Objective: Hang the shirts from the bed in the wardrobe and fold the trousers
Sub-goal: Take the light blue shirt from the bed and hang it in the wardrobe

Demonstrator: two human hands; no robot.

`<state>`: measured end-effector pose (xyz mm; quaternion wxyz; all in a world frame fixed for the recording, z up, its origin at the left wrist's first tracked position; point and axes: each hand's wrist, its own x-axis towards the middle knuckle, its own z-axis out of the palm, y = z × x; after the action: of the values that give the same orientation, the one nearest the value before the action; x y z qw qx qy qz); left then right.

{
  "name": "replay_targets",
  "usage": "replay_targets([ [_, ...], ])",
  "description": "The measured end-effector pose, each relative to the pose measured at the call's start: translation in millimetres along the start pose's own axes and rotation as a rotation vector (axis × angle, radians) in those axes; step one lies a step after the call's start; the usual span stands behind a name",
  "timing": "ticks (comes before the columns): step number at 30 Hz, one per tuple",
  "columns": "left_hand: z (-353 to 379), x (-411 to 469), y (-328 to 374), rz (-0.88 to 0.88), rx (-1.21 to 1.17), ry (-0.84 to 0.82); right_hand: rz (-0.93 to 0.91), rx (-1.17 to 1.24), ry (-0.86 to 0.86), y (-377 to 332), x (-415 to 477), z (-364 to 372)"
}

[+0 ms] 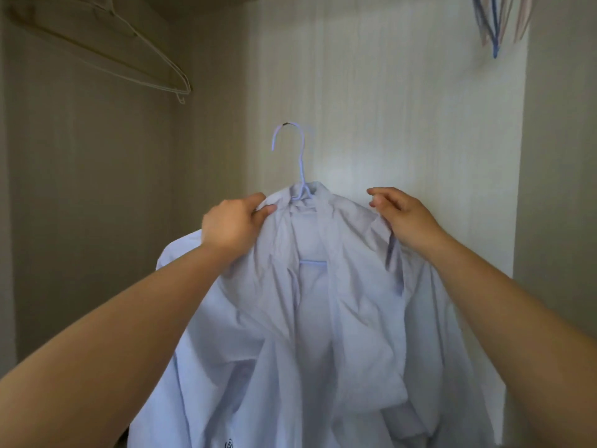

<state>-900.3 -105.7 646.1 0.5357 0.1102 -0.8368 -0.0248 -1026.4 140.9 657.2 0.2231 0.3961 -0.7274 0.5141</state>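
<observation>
Pinching the shirt [323, 318] shoulders — left hand [231, 223], right hand [402, 218], each grip clamped.

Shirt [323, 334] hem cut off below; hanger [302, 176] shoulders hidden inside

Soft, dim indoor light is cast from the right; the wardrobe back panel [387, 108] is lit brighter, the left side shadowed. Edges are bowed and slightly blurred.

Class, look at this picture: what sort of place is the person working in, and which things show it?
Probably inside a wardrobe: bare panel walls, empty white hangers hanging above, and a shirt on a blue hanger.
</observation>
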Motion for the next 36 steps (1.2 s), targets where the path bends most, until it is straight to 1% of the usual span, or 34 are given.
replay_targets([
  [1, -1, 2, -8, -0.033, -0.041, -0.007, 0.024, -0.092, -0.035, 4, 1, -9],
  [3, -3, 5, -20, -0.112, -0.163, -0.054, 0.074, -0.262, -0.171, 10, 0, -23],
  [5, -2, 8, -29, -0.175, -0.274, -0.093, 0.141, -0.337, -0.290, 11, -2, -25],
  [8, 4, 9, -34, -0.188, -0.320, -0.114, 0.144, -0.425, -0.310, 3, -1, -22],
  [9, 5, 9, -36, -0.188, -0.344, -0.108, 0.143, -0.403, -0.307, -1, -1, -22],
  [10, 5, 8, -38, -0.188, -0.374, -0.098, 0.160, -0.309, -0.312, -4, -2, -24],
  [13, 1, 10, -45, -0.190, -0.424, -0.038, 0.286, 0.186, -0.433, -16, -6, -32],
  [14, 1, 11, -46, -0.190, -0.413, -0.015, 0.307, 0.273, -0.481, -17, -6, -33],
  [16, 3, 12, -42, -0.190, -0.345, 0.012, 0.313, 0.290, -0.539, -23, -3, -28],
  [18, 8, 12, -36, -0.198, -0.321, 0.029, 0.322, 0.252, -0.526, -31, -1, -21],
  [20, 9, 12, -33, -0.207, -0.359, 0.029, 0.344, 0.249, -0.512, -37, 0, -19],
  [23, 8, 12, -36, -0.163, -0.330, 0.014, 0.386, 0.215, -0.536, -38, -1, -20],
  [25, 8, 10, -39, -0.118, -0.289, 0.031, 0.392, 0.128, -0.563, -40, -2, -21],
  [27, 8, 8, -41, -0.078, -0.288, 0.057, 0.371, 0.010, -0.554, -43, -1, -22],
  [29, 8, 7, -40, -0.037, -0.296, 0.067, 0.330, -0.059, -0.466, -45, 3, -22],
  [30, 8, 6, -38, -0.003, -0.299, 0.075, 0.301, -0.055, -0.383, -46, 6, -21],
  [32, 4, 5, -29, 0.106, -0.286, 0.083, 0.255, 0.013, -0.195, -44, 10, -18],
  [33, 2, 4, -23, 0.172, -0.276, 0.083, 0.242, 0.066, -0.134, -42, 11, -16],
  [34, 2, 4, -18, 0.217, -0.276, 0.084, 0.242, 0.100, -0.102, -40, 12, -15],
  [35, 2, 3, -16, 0.223, -0.293, 0.090, 0.259, 0.098, -0.102, -35, 12, -13],
  [36, 3, 3, -14, 0.189, -0.332, 0.105, 0.282, 0.008, -0.139, -31, 12, -12],
])
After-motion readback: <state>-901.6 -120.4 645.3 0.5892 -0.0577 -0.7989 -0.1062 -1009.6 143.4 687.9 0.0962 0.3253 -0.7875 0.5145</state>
